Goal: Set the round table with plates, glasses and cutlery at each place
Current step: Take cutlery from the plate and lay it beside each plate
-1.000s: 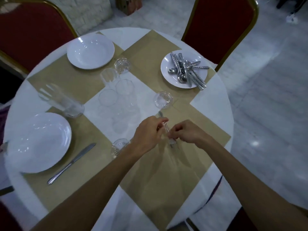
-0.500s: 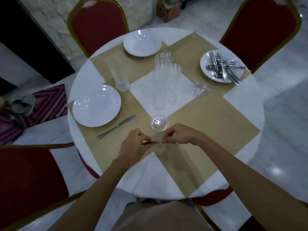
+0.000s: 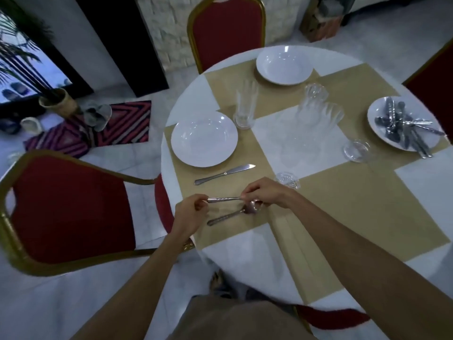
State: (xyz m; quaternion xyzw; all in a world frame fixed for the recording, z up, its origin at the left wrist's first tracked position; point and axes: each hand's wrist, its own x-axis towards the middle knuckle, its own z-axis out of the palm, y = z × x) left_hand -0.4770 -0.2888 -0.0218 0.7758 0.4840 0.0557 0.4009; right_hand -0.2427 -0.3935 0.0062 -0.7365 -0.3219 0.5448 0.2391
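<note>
— Cutlery held how?

— Pinched at both ends. Left hand (image 3: 190,213): thumb and fingers (image 3: 199,201) closed on the handle tip of a slim silver metal utensil with a patterned handle (image 3: 224,199). Right hand (image 3: 267,193): curled fingers (image 3: 248,192) nipping the other end. Held level, just above the beige paper placemat (image 3: 228,186) on the round white worktop (image 3: 421,182).

— Fork or spoon?

— Cannot tell. Head tucked under the right fingers.

— Anything else close by?

— A silver metal spoon (image 3: 229,215), just nearer than the held piece and slanting. Bowl right at the right fingertips, handle running towards the left hand. Touched or merely close: hard to make out.

— And beyond the fingers?

— First a silver table knife (image 3: 224,174) flat on the placemat, then a round white plate (image 3: 204,138). Just past the right knuckles, a small clear ribbed glass (image 3: 288,180), partly covered by the hand.

— Farther off?

— Well beyond the left fingers, a tall clear glass (image 3: 245,106). Beyond the right fingers, a blurred cluster of clear glasses (image 3: 316,116), number unclear. Far right of both hands, a white plate heaped with cutlery (image 3: 404,128), close to the frame edge, pieces too tangled to sort.
</note>
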